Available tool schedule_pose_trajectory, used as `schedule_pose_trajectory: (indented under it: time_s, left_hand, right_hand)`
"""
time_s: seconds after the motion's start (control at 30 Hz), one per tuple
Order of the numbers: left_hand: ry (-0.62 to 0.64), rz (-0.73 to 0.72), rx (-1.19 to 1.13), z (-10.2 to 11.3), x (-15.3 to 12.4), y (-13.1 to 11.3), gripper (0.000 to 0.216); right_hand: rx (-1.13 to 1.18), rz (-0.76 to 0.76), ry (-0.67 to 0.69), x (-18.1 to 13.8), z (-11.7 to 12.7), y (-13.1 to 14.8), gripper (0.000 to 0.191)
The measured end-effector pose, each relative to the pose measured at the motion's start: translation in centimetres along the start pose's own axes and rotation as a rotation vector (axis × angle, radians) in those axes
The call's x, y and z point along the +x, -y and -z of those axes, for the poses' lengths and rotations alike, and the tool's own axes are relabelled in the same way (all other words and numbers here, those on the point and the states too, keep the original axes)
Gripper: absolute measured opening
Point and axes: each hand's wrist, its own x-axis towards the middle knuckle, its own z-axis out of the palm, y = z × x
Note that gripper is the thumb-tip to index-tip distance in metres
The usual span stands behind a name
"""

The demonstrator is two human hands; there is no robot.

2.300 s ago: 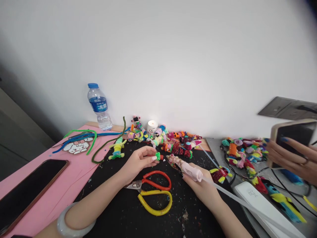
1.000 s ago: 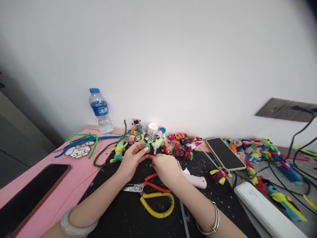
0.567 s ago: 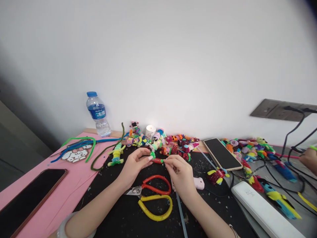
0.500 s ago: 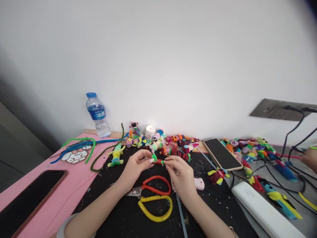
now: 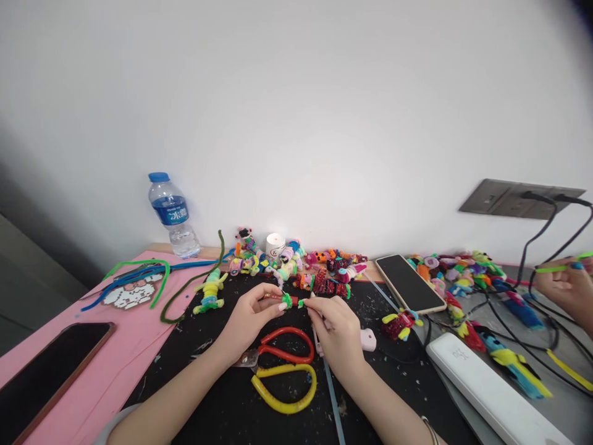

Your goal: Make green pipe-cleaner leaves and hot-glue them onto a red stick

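Observation:
My left hand (image 5: pixel 252 315) pinches a thin red stick (image 5: pixel 295 301) with small light marks along it. Bright green pipe cleaner (image 5: pixel 287 301) is wrapped around the stick beside my left fingertips. Thumb and forefinger of my right hand (image 5: pixel 336 327) are closed on a small green fuzzy tip (image 5: pixel 301 303), just off the stick's right end; whether it joins the wrapped piece I cannot tell. Below the hands lie scissors (image 5: pixel 287 388) with one red and one yellow handle. Under my right hand is a pale pink tool (image 5: pixel 368 340), partly hidden, probably a glue gun.
Finished pipe-cleaner figures (image 5: pixel 327 283) line the wall, with more (image 5: pixel 456 272) on the right. Phones (image 5: pixel 410 284) lie on both sides. A water bottle (image 5: pixel 173 216) stands back left; a white power bank (image 5: pixel 486 389) and cables lie right. Another person's hand (image 5: pixel 567 284) holds a yellow-green strip.
The view has shifted slightly, so everything sits further left. A gap now shows between the stick's end and the green tip at my right fingers. The other person's hand has come further in.

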Motion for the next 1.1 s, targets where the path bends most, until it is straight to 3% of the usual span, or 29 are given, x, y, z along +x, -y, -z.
schedule_pose_trajectory:
  time_s: [0.37, 0.57, 1.1]
  left_hand:
    - [0.028, -0.066, 0.048, 0.0, 0.0, 0.3, 0.017]
    - [0.080, -0.062, 0.054, -0.3, -0.2, 0.1, 0.015]
    - [0.074, -0.049, 0.100, -0.7, -0.5, 0.1, 0.015]
  right_hand:
    - [0.109, -0.009, -0.026, 0.0, -0.2, 0.7, 0.015]
    - [0.081, -0.040, -0.013, 0.0, -0.2, 0.5, 0.015]
    - [0.069, -0.081, -0.010, 0.0, -0.4, 1.1, 0.018]
